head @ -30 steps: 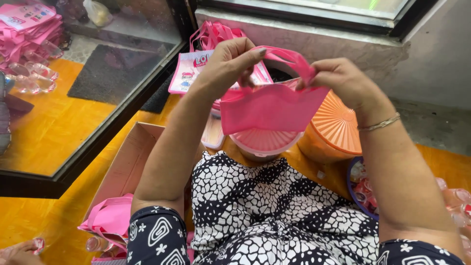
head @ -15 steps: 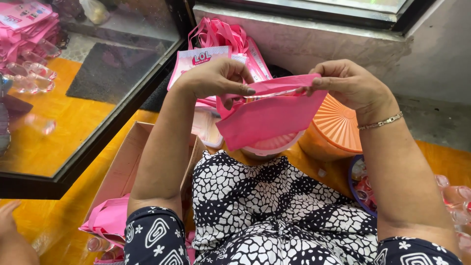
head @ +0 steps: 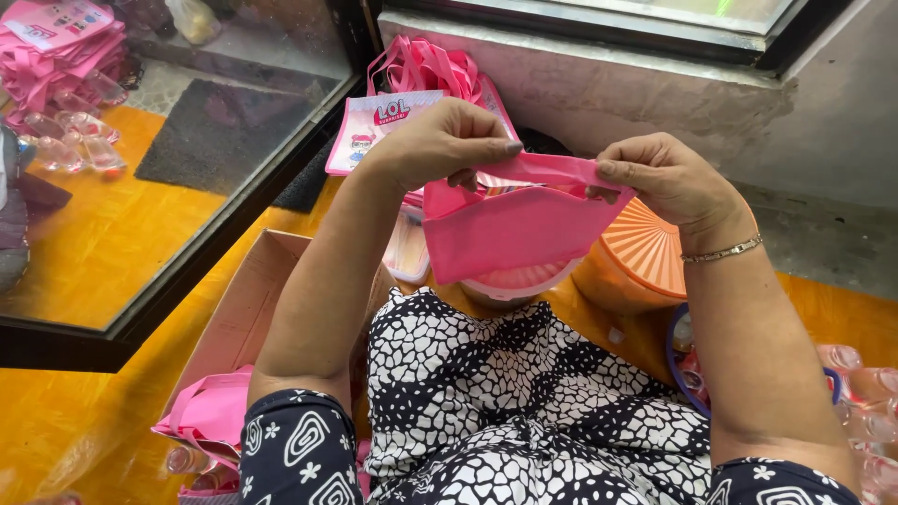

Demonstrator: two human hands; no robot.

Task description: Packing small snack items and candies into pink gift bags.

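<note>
Centre frame: left hand [head: 440, 140] & right hand [head: 669, 178] apart, each pinching top edge of pink fabric bag [head: 510, 229], held up over lap. Orange lidded tub [head: 645, 257] just behind, right. Cardboard box [head: 248, 313] lower left w/ pink bags.

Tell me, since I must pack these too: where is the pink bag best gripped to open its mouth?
At the top hem, one hand at each end, coming from above, judging by this pose. The left hand and right hand pinch the rim of the pink bag so; the soft body hangs slack below, giving nothing firm to hold.
</note>
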